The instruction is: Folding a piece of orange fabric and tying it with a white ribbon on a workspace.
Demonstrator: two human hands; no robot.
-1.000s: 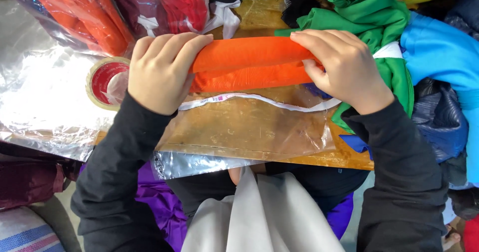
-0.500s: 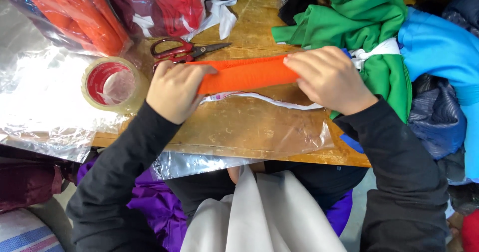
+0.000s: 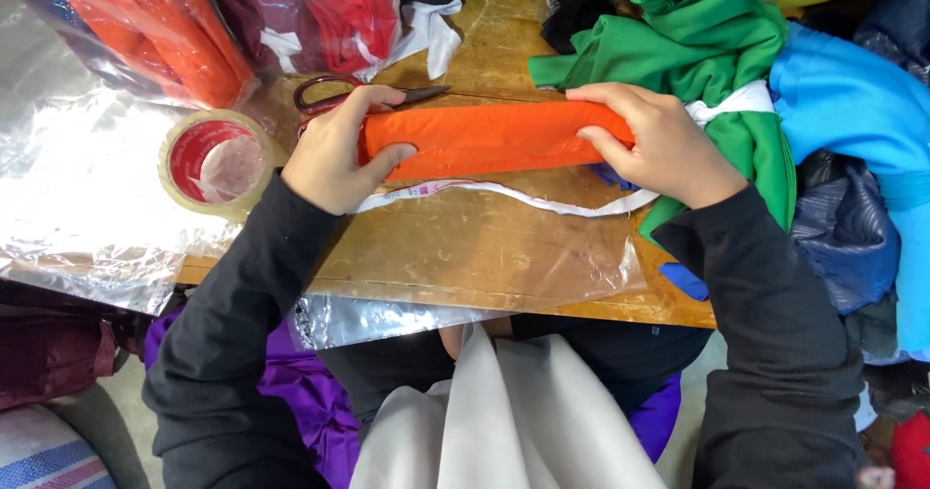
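On the wooden table (image 3: 504, 247), mid-frame:
Orange cloth roll (image 3: 489, 137): lying crosswise, both ends being covered by hands.
Left hand (image 3: 334, 155): fingers curling over the roll's left end, pinching it.
Right hand (image 3: 659, 140): clamping the roll's right end, thumb underneath.
Scissors (image 3: 334, 94): lying behind the roll, red handles half hidden by the left hand.
Tape roll (image 3: 215, 163): sitting just left of the left hand.
Clear plastic bag (image 3: 484, 252): lying flat under the roll; edges hard to trace.
Green fabric (image 3: 717, 34): being cut off at top.

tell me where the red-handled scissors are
The red-handled metal scissors lie on the wooden table, just behind the left hand and the folded orange cloth.
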